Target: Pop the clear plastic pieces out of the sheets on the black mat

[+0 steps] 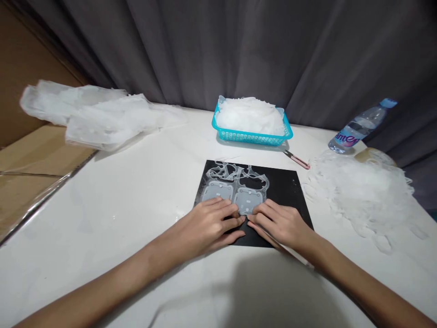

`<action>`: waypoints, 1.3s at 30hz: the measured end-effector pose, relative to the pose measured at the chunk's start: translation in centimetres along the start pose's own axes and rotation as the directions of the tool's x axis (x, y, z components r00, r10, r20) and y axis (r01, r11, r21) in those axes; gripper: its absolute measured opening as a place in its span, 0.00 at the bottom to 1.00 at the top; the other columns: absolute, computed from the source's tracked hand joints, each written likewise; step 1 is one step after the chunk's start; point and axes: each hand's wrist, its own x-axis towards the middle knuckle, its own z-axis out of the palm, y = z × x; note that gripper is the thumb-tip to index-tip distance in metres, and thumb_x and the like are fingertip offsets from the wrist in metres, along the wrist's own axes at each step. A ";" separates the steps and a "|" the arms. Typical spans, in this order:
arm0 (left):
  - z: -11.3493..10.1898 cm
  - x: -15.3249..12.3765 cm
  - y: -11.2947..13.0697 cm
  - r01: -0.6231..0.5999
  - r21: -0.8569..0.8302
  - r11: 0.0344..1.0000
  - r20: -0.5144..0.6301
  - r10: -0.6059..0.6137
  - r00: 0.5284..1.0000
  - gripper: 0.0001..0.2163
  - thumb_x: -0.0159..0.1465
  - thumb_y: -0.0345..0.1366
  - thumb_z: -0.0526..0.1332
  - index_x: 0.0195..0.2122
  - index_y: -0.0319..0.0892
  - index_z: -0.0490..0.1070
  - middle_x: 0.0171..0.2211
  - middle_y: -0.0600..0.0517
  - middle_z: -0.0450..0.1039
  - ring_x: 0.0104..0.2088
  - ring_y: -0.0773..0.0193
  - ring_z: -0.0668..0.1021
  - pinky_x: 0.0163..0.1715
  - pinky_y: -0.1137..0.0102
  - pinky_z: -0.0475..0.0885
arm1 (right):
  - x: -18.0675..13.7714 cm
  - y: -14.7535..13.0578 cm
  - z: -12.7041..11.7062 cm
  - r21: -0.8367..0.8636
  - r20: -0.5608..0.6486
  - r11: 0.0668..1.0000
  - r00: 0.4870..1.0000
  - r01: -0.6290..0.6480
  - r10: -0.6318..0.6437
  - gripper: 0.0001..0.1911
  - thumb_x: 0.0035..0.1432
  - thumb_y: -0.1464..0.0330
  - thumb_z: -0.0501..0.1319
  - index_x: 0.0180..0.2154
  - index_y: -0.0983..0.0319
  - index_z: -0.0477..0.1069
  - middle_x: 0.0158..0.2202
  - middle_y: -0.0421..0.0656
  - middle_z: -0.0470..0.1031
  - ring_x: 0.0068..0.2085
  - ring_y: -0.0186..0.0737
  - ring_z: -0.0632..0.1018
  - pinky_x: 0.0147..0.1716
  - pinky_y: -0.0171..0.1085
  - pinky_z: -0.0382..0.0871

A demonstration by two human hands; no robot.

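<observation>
A translucent moulded plastic piece (218,190) with two rounded-rectangle panels and thin, looping offcuts at its far end lies on a black mat (287,191). My left hand (211,223) presses its near left edge, fingers curled over it and thumb low on the mat. On the near right corner rests my right hand (278,221), its fingers bent and closed around a thin, pale stick-like tool (298,257). Most of that tool is hidden under the palm, so I cannot make out its kind. The fingertips of both hands nearly meet at the near edge.
Behind the mat stands a turquoise basket (252,136) heaped with translucent pieces. Pink-handled thread snips (297,159) lie beside it. At right are a water bottle (358,127) and a pile of clear scraps (365,196). Plastic bags (105,116) lie back left, near cardboard (41,155).
</observation>
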 end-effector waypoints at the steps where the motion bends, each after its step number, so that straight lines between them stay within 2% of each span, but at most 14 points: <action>1: 0.0 0.0 0.1 0.001 0.006 1.000 -0.001 -0.001 1.000 0.10 0.74 0.37 0.60 0.44 0.37 0.79 0.34 0.49 0.77 0.35 0.58 0.79 0.38 0.64 0.71 | -0.1 -0.1 0.3 -0.017 -0.002 1.000 1.000 -0.001 0.001 0.06 0.71 0.72 0.58 0.37 0.62 0.70 0.34 0.42 0.76 0.35 0.37 0.74 0.32 0.35 0.63; 7: -0.2 0.1 0.4 0.009 0.033 0.999 0.005 -0.009 1.000 0.09 0.75 0.36 0.59 0.47 0.38 0.78 0.36 0.50 0.78 0.35 0.60 0.80 0.38 0.66 0.71 | -0.5 -0.2 -0.5 0.013 0.120 1.000 0.993 0.015 -0.017 0.07 0.69 0.75 0.56 0.38 0.62 0.69 0.37 0.44 0.75 0.37 0.40 0.74 0.30 0.36 0.63; 13: 0.0 0.1 0.4 0.003 0.044 0.999 -0.018 -0.002 1.000 0.09 0.74 0.35 0.59 0.45 0.39 0.78 0.35 0.50 0.78 0.34 0.60 0.80 0.38 0.66 0.72 | -0.2 0.1 -0.7 -0.024 0.041 0.999 0.999 0.031 -0.030 0.08 0.71 0.74 0.58 0.35 0.62 0.70 0.32 0.41 0.74 0.33 0.37 0.75 0.27 0.36 0.64; 17: 0.2 0.1 0.3 0.001 0.052 0.999 -0.031 0.000 1.000 0.08 0.74 0.32 0.59 0.43 0.38 0.78 0.34 0.49 0.78 0.35 0.59 0.79 0.39 0.65 0.71 | -0.1 -0.2 0.1 -0.024 0.017 1.000 1.000 0.006 -0.006 0.03 0.70 0.73 0.60 0.42 0.64 0.73 0.38 0.44 0.78 0.37 0.37 0.78 0.34 0.35 0.71; 21: 0.4 0.1 0.4 0.024 0.044 0.999 -0.042 -0.022 0.999 0.08 0.74 0.31 0.58 0.43 0.40 0.78 0.35 0.49 0.78 0.35 0.60 0.79 0.39 0.66 0.71 | 0.0 -0.4 0.3 -0.083 0.027 0.997 1.000 0.006 -0.004 0.11 0.72 0.70 0.59 0.51 0.69 0.73 0.42 0.49 0.79 0.41 0.42 0.79 0.41 0.39 0.75; 24: 0.3 0.0 0.7 0.068 0.009 0.998 -0.049 -0.067 0.997 0.08 0.74 0.31 0.58 0.41 0.40 0.78 0.35 0.49 0.78 0.36 0.59 0.80 0.40 0.66 0.71 | 0.0 -0.5 0.2 -0.140 0.073 0.986 0.994 0.093 -0.084 0.13 0.72 0.73 0.58 0.54 0.72 0.72 0.40 0.50 0.80 0.40 0.44 0.79 0.41 0.42 0.77; 26: 0.1 0.1 1.1 0.178 -0.122 0.976 -0.037 -0.183 0.982 0.10 0.74 0.33 0.58 0.36 0.40 0.76 0.33 0.50 0.77 0.33 0.61 0.79 0.37 0.67 0.70 | 0.0 -0.5 0.3 -0.153 0.078 0.981 0.991 0.116 -0.105 0.13 0.71 0.75 0.58 0.54 0.73 0.72 0.40 0.51 0.80 0.40 0.45 0.79 0.41 0.43 0.77; 28: -0.1 0.2 1.7 0.385 -0.313 0.868 0.057 -0.387 0.920 0.15 0.75 0.38 0.57 0.29 0.41 0.73 0.27 0.53 0.73 0.26 0.65 0.75 0.29 0.70 0.68 | 0.0 -0.5 0.3 -0.155 0.045 0.984 0.996 0.085 -0.079 0.14 0.71 0.75 0.59 0.55 0.73 0.72 0.40 0.51 0.81 0.40 0.46 0.79 0.40 0.43 0.77; 30: -0.2 0.5 2.3 0.600 -0.448 0.663 0.220 -0.569 0.793 0.20 0.74 0.44 0.57 0.25 0.41 0.69 0.20 0.56 0.69 0.21 0.68 0.71 0.24 0.72 0.64 | 0.3 -0.6 0.1 -0.151 -0.022 0.988 0.999 0.040 -0.044 0.14 0.70 0.74 0.61 0.54 0.74 0.72 0.40 0.52 0.81 0.39 0.46 0.79 0.39 0.43 0.77; 32: -0.1 0.7 2.6 0.717 -0.535 0.447 0.366 -0.643 0.673 0.22 0.73 0.49 0.57 0.26 0.41 0.71 0.19 0.55 0.70 0.20 0.67 0.72 0.23 0.72 0.64 | 0.6 -0.7 -0.2 -0.136 -0.096 0.991 0.995 -0.007 -0.006 0.14 0.68 0.74 0.63 0.54 0.74 0.72 0.39 0.52 0.81 0.37 0.45 0.79 0.38 0.43 0.77; 33: 0.1 0.9 2.7 0.736 -0.584 0.344 0.416 -0.652 0.634 0.21 0.73 0.51 0.57 0.29 0.41 0.74 0.22 0.54 0.73 0.21 0.66 0.74 0.22 0.73 0.66 | 0.7 -0.8 -0.3 -0.125 -0.122 0.992 0.992 -0.026 0.011 0.15 0.68 0.75 0.63 0.54 0.74 0.72 0.39 0.52 0.81 0.36 0.44 0.79 0.37 0.42 0.77; 34: 0.3 1.0 2.7 0.729 -0.638 0.249 0.448 -0.650 0.614 0.21 0.72 0.53 0.58 0.33 0.40 0.76 0.26 0.52 0.77 0.23 0.65 0.76 0.22 0.73 0.67 | 0.8 -1.0 -0.4 -0.115 -0.140 0.992 0.990 -0.044 0.027 0.15 0.67 0.75 0.63 0.54 0.74 0.72 0.39 0.52 0.81 0.36 0.44 0.79 0.37 0.42 0.77; 36: 0.6 1.2 2.6 0.663 -0.741 0.108 0.461 -0.635 0.619 0.20 0.70 0.54 0.60 0.41 0.41 0.78 0.34 0.49 0.80 0.29 0.63 0.80 0.21 0.74 0.69 | 0.9 -1.2 -0.5 -0.099 -0.151 0.993 0.987 -0.065 0.049 0.16 0.67 0.76 0.63 0.55 0.74 0.72 0.39 0.53 0.80 0.36 0.44 0.79 0.37 0.42 0.78; 39: 1.0 1.4 2.4 0.554 -0.832 0.020 0.417 -0.636 0.649 0.19 0.69 0.54 0.62 0.40 0.40 0.78 0.36 0.48 0.79 0.35 0.61 0.81 0.22 0.76 0.72 | 0.7 -1.5 -0.2 -0.069 -0.124 0.996 0.991 -0.061 0.052 0.15 0.69 0.76 0.60 0.56 0.72 0.72 0.39 0.53 0.80 0.37 0.45 0.79 0.39 0.42 0.78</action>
